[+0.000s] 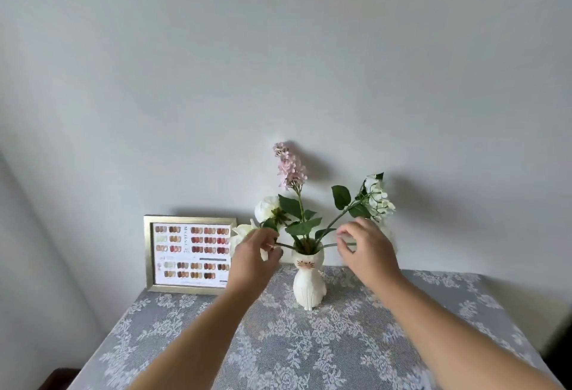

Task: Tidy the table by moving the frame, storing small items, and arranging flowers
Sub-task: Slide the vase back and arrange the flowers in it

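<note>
A white cat-shaped vase (308, 281) stands near the wall on the table and holds several flowers: a tall pink sprig (290, 166), a white rose (267, 208) leaning left and a white cluster (378, 199) leaning right. My left hand (253, 261) pinches the green stem of a white flower (243, 231) just left of the vase mouth. My right hand (366, 250) pinches a thin stem that runs out to the right of the vase mouth. A gold-edged frame (148, 253) showing a nail colour chart leans on the wall at the back left.
A grey lace-patterned cloth (294, 349) covers the table. The plain wall (278, 64) rises directly behind the vase and frame. The table's left edge drops off beside the frame; its right edge is near the picture's right side.
</note>
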{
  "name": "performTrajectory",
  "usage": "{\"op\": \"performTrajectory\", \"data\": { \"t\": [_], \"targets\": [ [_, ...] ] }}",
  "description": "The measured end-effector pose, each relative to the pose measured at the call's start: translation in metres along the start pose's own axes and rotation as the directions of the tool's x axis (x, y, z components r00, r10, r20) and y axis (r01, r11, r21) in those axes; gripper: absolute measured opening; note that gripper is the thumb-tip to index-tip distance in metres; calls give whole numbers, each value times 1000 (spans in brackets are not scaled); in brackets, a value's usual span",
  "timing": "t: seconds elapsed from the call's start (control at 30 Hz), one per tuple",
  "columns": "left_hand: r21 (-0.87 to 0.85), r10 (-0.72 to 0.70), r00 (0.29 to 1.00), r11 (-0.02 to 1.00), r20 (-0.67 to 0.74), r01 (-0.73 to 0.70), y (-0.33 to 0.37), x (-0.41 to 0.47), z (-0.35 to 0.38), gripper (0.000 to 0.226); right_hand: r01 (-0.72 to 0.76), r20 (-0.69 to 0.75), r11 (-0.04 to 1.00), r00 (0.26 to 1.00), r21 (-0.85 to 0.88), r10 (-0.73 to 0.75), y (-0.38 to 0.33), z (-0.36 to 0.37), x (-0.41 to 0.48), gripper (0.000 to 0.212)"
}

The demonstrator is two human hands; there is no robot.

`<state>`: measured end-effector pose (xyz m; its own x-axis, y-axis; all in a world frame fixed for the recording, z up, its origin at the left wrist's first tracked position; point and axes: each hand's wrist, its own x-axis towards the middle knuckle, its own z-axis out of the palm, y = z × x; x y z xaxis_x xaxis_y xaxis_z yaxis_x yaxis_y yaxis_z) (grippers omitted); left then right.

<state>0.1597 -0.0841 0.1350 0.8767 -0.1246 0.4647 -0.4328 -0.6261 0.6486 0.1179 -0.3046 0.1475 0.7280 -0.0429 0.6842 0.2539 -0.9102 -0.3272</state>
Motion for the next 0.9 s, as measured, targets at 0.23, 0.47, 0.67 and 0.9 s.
{"op": "performTrajectory", "data": {
  "t": [0.23, 0.47, 0.67, 0.9],
  "targets": [
    [343, -187, 979, 927, 76, 151, -18, 39, -15, 92, -484, 157, 855, 845, -183, 512, 44, -5, 9, 82],
    [239, -367, 906, 918, 212, 316, -63, 53, 6, 89, -595, 170, 798, 800, 97, 575, 66, 20, -7, 74],
    [94, -328, 938, 943, 109, 318, -69, 49, 8, 63, -501, 13, 858, 864, 109, 503, 60, 28, -8, 57],
    [73, -279, 958, 959, 65, 275, -61, 43, 6, 51, -234, -42, 970, 971, 64, 237, 28, 33, 17, 51]
  ]
}}
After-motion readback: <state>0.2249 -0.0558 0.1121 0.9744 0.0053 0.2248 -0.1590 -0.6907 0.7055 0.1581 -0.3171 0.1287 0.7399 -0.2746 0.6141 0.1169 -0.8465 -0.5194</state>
